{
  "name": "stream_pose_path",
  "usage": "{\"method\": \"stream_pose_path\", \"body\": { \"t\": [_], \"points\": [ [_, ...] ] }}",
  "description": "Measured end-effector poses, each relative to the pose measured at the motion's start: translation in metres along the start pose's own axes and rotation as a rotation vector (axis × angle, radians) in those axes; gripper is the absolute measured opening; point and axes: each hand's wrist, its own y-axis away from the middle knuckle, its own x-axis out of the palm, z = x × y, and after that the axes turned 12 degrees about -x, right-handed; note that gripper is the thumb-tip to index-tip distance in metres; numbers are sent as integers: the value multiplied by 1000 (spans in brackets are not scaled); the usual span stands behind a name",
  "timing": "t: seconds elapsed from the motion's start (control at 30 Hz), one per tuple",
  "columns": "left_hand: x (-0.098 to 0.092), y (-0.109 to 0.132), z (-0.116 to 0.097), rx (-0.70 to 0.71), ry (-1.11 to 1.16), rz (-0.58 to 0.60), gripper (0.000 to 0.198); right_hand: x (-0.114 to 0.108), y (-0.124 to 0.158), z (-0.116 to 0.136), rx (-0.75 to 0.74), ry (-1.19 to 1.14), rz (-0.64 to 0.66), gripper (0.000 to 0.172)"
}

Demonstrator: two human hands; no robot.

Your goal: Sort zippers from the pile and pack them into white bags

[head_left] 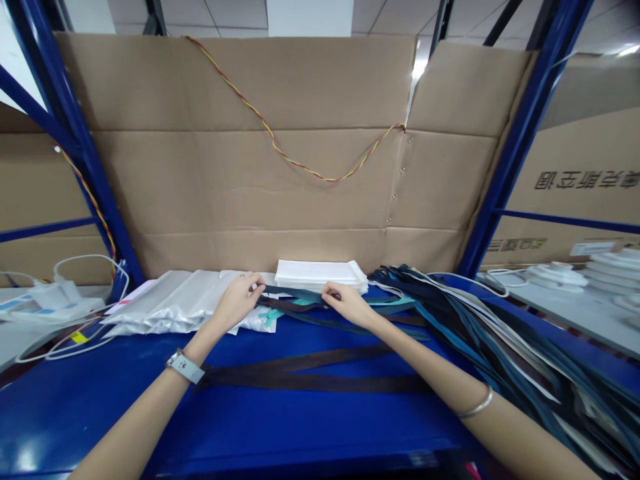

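My left hand (pixel 239 300) and my right hand (pixel 346 301) both pinch a dark teal strap (pixel 295 294) stretched between them over the blue table (pixel 280 427). Under it lie more teal and brown straps (pixel 350 320). Two long dark brown straps (pixel 310 373) run across the table nearer to me, between my forearms. I wear a watch on my left wrist and a bangle on my right.
A stack of white bags (pixel 320 273) sits behind my hands. Clear plastic bags (pixel 170 307) lie at the left. A large pile of blue, black and white straps (pixel 500 333) spreads at the right. Cardboard (pixel 250 167) walls the back, between blue rack posts (pixel 520 133).
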Motion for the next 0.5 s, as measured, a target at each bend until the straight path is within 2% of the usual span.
{"method": "stream_pose_path", "body": {
  "t": [0.1,0.17,0.2,0.37,0.5],
  "points": [
    [-1,3,-15,-89,235,102,22,-7,-1,11,-12,129,-122,7],
    [1,8,-27,-115,359,205,25,-8,-2,25,-62,246,-231,9],
    [3,11,-33,-112,389,244,27,-7,-2,33,-87,243,-235,10],
    [9,27,-63,-21,279,268,28,8,1,68,-81,-146,66,23],
    [9,37,-78,54,196,303,27,20,6,71,-3,-388,68,19]
  ]
}}
